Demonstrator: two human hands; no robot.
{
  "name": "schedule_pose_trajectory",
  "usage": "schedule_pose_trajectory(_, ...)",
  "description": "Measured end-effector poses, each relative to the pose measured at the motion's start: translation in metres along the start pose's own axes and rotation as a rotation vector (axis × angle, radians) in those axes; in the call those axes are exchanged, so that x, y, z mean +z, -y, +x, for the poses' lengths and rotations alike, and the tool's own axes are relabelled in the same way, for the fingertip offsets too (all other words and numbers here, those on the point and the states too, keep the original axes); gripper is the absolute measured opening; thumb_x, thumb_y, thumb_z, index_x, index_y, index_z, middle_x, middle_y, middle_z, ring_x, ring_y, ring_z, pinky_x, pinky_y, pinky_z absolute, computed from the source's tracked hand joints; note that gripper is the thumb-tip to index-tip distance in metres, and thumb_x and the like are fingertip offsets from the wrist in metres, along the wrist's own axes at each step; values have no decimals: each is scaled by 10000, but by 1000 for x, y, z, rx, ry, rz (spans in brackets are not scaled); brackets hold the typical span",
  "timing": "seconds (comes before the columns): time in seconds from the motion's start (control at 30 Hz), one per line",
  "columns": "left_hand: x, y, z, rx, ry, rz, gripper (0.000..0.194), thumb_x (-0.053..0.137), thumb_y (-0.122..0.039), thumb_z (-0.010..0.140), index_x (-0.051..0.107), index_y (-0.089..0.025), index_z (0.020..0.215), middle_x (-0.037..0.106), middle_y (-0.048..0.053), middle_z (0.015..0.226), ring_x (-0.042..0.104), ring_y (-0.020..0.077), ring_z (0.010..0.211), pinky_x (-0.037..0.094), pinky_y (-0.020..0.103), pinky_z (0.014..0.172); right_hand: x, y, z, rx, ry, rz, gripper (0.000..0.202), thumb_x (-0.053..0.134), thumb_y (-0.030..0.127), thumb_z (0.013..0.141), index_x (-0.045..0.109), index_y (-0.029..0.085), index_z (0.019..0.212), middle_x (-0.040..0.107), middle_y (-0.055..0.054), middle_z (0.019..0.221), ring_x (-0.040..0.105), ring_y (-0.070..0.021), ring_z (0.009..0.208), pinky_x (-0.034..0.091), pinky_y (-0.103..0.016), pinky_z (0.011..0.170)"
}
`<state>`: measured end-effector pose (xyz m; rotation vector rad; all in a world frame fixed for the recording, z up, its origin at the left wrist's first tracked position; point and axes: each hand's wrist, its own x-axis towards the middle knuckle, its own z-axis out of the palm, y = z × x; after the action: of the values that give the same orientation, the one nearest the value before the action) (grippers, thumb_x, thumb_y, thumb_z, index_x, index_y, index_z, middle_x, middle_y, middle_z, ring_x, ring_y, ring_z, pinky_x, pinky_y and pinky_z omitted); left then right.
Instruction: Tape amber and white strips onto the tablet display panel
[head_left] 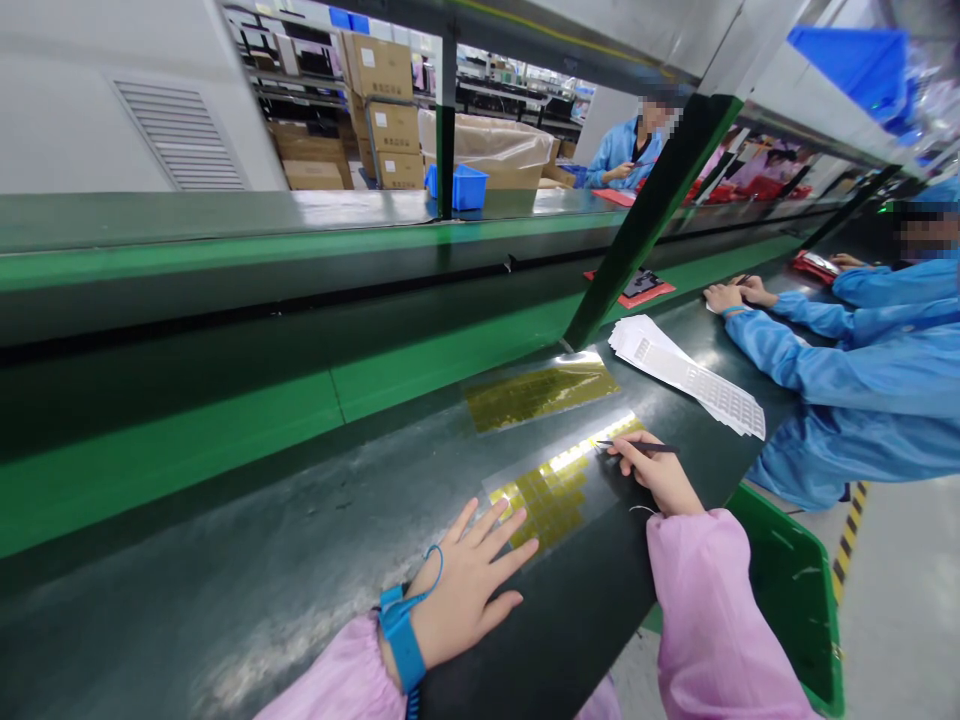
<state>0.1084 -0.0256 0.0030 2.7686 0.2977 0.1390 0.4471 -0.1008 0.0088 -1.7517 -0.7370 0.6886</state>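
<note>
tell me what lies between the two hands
The head view shows a clear sheet with yellow patches between the left hand and the right hand.

Dark bench; on it, 2 yellow sheets; fanned white sheets

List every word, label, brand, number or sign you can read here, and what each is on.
None can be read.
Cardboard boxes: white labels and dark print, too small and blurred.
White sheets: rows of grey marks, too blurred to tell if they are text.
</note>
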Motion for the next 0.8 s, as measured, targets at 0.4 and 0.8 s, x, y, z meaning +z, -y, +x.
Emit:
schedule_pose_trajectory(0.4,5,2,-2,22,-50,-22,616,624,-329,942,426,-330,1524,385,55,1631,339,345,1505,210,614,1223,-2,-8,0,-30,-2,105,434,834,561,710,702,152,772,573,1,517,313,-42,368,140,-193,341)
schedule_pose_trajectory(0.8,7,2,-3,17,-127,75,603,618,-332,931,446,-328,1510,422,44,1612,377,345,1479,191,607,1217,-3,-11,1,-292,-111,470,362,788,536,757,589,238,805,615,3,725,517,-106,518,271,-188,357)
